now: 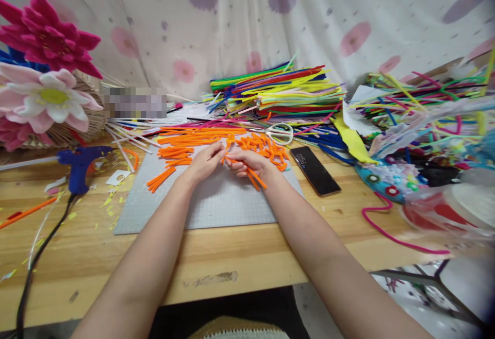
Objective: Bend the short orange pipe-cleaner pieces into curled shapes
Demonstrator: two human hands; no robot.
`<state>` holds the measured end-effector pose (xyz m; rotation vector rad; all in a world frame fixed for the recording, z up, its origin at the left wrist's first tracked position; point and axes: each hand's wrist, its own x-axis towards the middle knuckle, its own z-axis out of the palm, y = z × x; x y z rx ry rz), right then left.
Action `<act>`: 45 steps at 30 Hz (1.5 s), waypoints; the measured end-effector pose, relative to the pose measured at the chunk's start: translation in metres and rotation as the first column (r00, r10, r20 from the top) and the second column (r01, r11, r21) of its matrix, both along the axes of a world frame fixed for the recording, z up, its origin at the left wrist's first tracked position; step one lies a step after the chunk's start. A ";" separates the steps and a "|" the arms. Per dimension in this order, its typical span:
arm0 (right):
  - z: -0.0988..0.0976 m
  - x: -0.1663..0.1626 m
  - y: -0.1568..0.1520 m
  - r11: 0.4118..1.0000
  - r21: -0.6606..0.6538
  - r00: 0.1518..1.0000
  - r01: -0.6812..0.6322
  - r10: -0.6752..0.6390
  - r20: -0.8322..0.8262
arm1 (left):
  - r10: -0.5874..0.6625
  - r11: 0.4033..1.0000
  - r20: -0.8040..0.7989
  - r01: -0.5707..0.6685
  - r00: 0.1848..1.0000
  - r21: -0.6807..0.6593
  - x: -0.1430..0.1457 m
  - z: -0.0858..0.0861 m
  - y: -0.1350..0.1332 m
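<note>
Both of my hands meet over a grey cutting mat (216, 205) on the wooden table. My left hand (204, 161) is closed, its fingertips pinching one end of an orange pipe cleaner piece (253, 176). My right hand (249, 163) is curled around the same piece, whose ends stick out toward me below the palm. Just beyond the hands lie straight orange pipe cleaner lengths (181, 146) on the left and a heap of bent orange pieces (266, 147) on the right.
White-handled scissors (280, 133) and a black phone (315, 170) lie right of the mat. A blue glue gun (79, 164) with a black cord sits on the left, by large fabric flowers (42, 71). Stacks of coloured pipe cleaners (278, 91) fill the back and right.
</note>
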<state>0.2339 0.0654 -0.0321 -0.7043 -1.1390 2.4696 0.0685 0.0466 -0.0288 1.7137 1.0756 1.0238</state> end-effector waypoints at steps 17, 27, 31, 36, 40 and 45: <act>-0.012 0.030 0.012 0.958 0.104 0.946 -0.267 0.282 -0.163 | -0.099 0.993 0.000 0.099 0.995 0.071 0.024 0.003 -0.012; 0.001 0.023 0.000 0.984 0.147 0.991 -0.099 0.084 0.105 | 0.052 0.979 0.117 -0.028 0.992 -0.200 0.013 -0.005 -0.001; 0.004 0.022 -0.001 0.979 0.173 0.988 -0.106 0.084 0.129 | 0.032 0.944 0.220 0.043 0.975 -0.327 0.012 -0.004 -0.004; 0.005 0.018 -0.005 0.979 0.198 0.997 -0.038 0.025 0.070 | 0.017 0.911 0.410 0.155 0.912 -0.382 0.013 -0.001 -0.005; 0.004 0.009 -0.005 0.970 0.241 0.999 -0.004 -0.008 0.048 | 0.081 0.912 0.536 0.154 0.840 -0.380 0.014 0.001 -0.007; 0.003 -0.003 -0.006 0.961 0.275 0.996 0.019 -0.042 0.078 | 0.174 0.896 0.615 0.134 0.769 -0.422 0.015 0.001 -0.010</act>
